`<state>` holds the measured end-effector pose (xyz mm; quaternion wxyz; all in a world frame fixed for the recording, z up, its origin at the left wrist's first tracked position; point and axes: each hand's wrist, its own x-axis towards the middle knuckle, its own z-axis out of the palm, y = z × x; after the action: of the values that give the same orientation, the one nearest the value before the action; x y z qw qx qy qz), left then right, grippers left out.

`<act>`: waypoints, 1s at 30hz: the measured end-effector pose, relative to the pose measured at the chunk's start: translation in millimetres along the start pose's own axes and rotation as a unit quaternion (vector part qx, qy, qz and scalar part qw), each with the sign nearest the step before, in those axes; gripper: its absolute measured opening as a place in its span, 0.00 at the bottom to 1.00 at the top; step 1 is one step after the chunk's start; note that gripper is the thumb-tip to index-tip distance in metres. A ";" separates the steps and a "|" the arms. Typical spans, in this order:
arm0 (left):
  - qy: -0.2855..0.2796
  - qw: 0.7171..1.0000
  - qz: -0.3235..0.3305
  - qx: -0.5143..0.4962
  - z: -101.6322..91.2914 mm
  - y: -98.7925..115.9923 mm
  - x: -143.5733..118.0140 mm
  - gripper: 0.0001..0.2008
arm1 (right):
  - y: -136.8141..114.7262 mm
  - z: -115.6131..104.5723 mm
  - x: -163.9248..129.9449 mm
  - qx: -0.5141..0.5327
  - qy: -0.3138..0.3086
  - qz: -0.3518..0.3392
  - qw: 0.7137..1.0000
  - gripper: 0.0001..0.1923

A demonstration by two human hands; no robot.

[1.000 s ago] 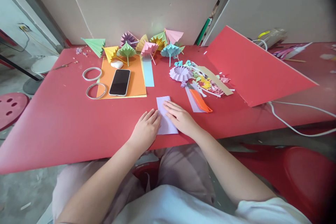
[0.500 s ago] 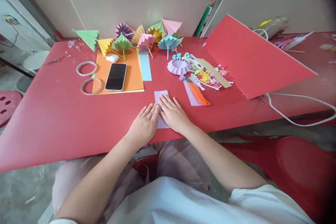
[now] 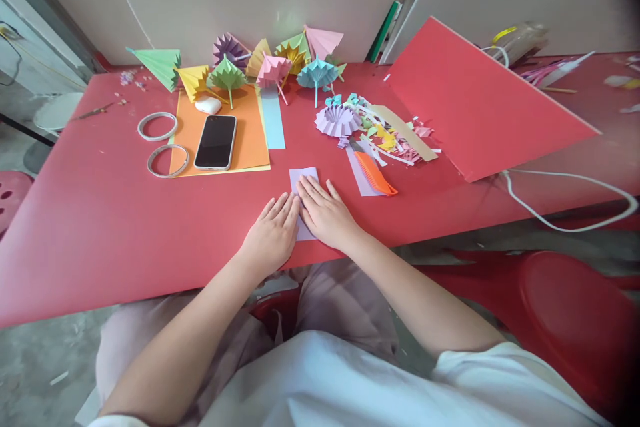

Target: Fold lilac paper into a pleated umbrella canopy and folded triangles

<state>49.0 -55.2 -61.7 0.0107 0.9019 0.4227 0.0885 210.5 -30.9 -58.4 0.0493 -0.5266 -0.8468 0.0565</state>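
A small lilac paper piece [image 3: 306,231] lies on the red table [image 3: 210,223] near its front edge, partly covered by both hands. My left hand [image 3: 271,230] rests with its fingers stretched out along the paper's left edge. Flat across the paper's middle and right side lies my right hand [image 3: 327,215], fingers extended and pointing up and left. To the right, an orange-handled cutter [image 3: 376,175] sits on another lilac paper strip [image 3: 358,173]. Behind it stands a pleated lilac paper piece [image 3: 338,120].
Several folded paper umbrellas [image 3: 275,71] line the back. At left are a phone [image 3: 216,142] on orange paper [image 3: 250,147] and two tape rolls [image 3: 168,161]. Paper scraps [image 3: 390,140] lie beside a tilted red board [image 3: 485,107] at right. A white cable [image 3: 575,230] hangs over the front edge.
The whole view has shifted slightly, so things appear a little higher and further left. Both hands keep nearly the same flat position on the lilac paper.
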 end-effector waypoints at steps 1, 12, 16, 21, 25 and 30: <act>0.001 1.000 -0.001 -0.001 0.1 0.2 0.1 0.24 | -0.2 0.0 -0.1 -0.001 0.000 0.000 1.000 0.27; 0.004 1.000 -0.013 -0.014 -0.5 1.1 0.6 0.25 | 6.8 -5.4 2.8 0.038 -0.044 -0.010 0.998 0.27; 0.004 1.000 -0.010 -0.015 0.0 0.3 0.1 0.24 | 11.9 -8.6 5.3 0.049 -0.046 -0.018 0.998 0.27; 0.013 1.000 -0.005 -0.028 0.5 -0.2 -0.1 0.23 | 9.8 -3.0 5.0 0.017 -0.016 -0.020 1.000 0.27; 0.025 0.999 -0.012 -0.037 0.0 -0.1 -0.2 0.24 | 7.6 -0.9 4.8 0.008 -0.012 -0.015 1.000 0.27; 0.023 0.999 -0.008 -0.034 0.0 -0.1 0.0 0.25 | 4.2 -2.4 5.7 0.012 -0.018 0.002 1.000 0.27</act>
<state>49.0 -55.2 -61.7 0.0317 0.8955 0.4264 0.1236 212.1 -23.9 -56.5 0.0398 -0.5267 -0.8457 0.0762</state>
